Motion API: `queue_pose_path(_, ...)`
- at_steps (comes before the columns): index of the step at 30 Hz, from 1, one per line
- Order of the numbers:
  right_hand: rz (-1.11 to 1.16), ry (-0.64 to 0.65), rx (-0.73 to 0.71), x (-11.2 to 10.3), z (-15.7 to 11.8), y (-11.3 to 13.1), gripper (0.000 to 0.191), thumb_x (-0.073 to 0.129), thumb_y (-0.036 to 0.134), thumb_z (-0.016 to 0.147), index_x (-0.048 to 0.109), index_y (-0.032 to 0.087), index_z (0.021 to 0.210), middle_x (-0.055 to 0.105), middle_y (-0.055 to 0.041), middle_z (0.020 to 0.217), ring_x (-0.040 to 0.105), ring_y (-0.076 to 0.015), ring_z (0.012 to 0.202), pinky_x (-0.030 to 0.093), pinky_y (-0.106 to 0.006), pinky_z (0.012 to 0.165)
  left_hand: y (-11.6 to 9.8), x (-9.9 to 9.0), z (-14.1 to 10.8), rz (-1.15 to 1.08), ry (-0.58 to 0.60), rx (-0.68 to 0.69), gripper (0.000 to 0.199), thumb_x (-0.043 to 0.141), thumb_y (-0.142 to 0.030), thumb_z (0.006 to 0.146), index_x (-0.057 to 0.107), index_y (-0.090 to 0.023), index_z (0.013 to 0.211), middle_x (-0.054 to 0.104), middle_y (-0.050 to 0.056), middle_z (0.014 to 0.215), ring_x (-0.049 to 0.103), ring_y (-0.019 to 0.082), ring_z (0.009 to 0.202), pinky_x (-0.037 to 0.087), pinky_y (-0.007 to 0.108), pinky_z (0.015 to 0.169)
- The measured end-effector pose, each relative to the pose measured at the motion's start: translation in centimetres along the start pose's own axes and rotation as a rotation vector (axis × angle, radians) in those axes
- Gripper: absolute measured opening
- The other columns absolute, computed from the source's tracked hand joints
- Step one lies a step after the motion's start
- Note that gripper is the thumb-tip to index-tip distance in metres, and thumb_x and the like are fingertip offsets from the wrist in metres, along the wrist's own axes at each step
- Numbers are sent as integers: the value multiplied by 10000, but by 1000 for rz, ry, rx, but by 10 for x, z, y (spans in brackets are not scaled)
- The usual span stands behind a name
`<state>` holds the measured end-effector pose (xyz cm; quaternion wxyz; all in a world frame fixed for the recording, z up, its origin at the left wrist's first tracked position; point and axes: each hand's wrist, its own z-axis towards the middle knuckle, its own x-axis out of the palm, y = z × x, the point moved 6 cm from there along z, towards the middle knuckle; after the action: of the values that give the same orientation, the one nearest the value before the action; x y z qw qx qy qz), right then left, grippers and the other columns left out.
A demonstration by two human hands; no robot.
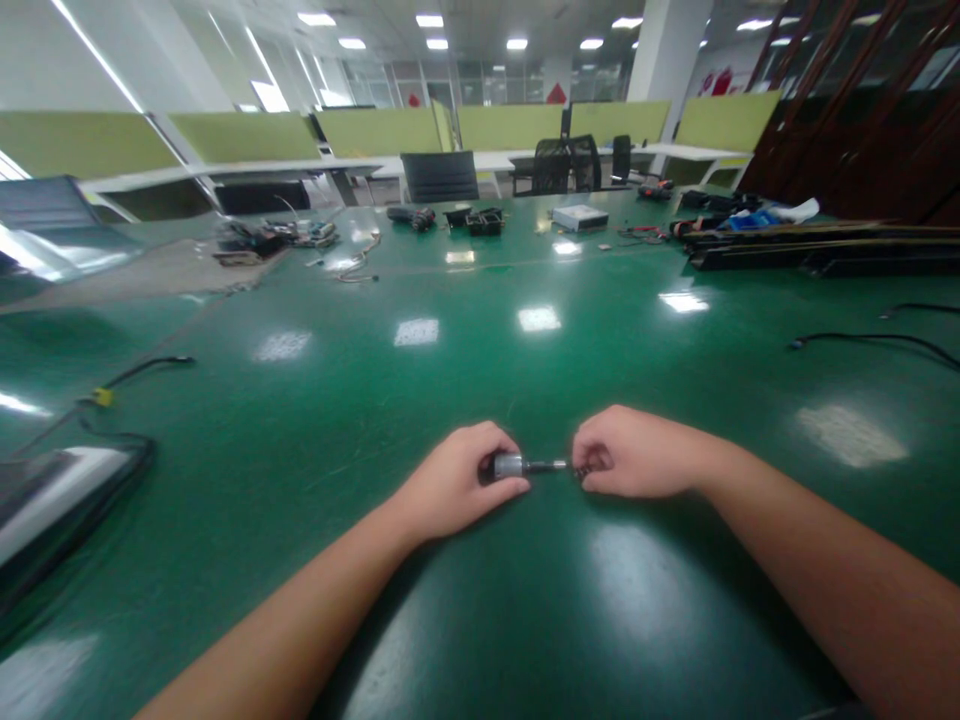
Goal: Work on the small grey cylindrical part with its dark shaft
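Observation:
Just below the middle of the head view, my left hand (pixel 466 478) is wrapped round the thick end of a screwdriver-like tool (pixel 510 465), which has a grey and black handle. Its thin dark shaft with a silvery tip points right, low over the green table (pixel 465 380). At that tip, my right hand (pixel 626 452) is closed, its fingertips pinched on a small dark thing that they mostly hide. Whether the tip touches this small thing cannot be made out.
A device with a black cable (pixel 64 480) lies at the left edge. Dark cables (pixel 874 338) lie on the right. Farther back are a silver box (pixel 580 217), black parts (pixel 480 221), a circuit-board pile (pixel 255 240) and long black strips (pixel 817 250).

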<state>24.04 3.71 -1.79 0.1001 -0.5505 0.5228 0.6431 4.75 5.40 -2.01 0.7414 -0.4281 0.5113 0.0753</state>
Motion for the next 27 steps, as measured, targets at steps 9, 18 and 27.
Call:
queue_pose_path(9,-27,-138,-47,1,6,5,89,690,202,769,741,191,841,699,-9,771,584,-130,678,399,-242,604,-2,1,1,-10,0,5,224,731,-380,860,657,-201,971,653,17,910,596,175,796,443,282,707)
queue_pose_path(18,-35,-164,-98,3,7,8,102,693,244,814,750,187,877,688,-11,797,580,-128,705,399,-237,630,-6,3,3,2,8,51,222,727,-382,870,662,-196,972,662,21,918,601,178,814,434,286,730)
queue_pose_path(27,-25,-316,-164,16,23,21,95,675,248,872,746,185,877,687,-24,839,598,-141,779,409,-252,701,-7,7,9,25,-16,26,233,738,-373,840,662,-200,977,673,19,909,609,189,819,438,296,728)
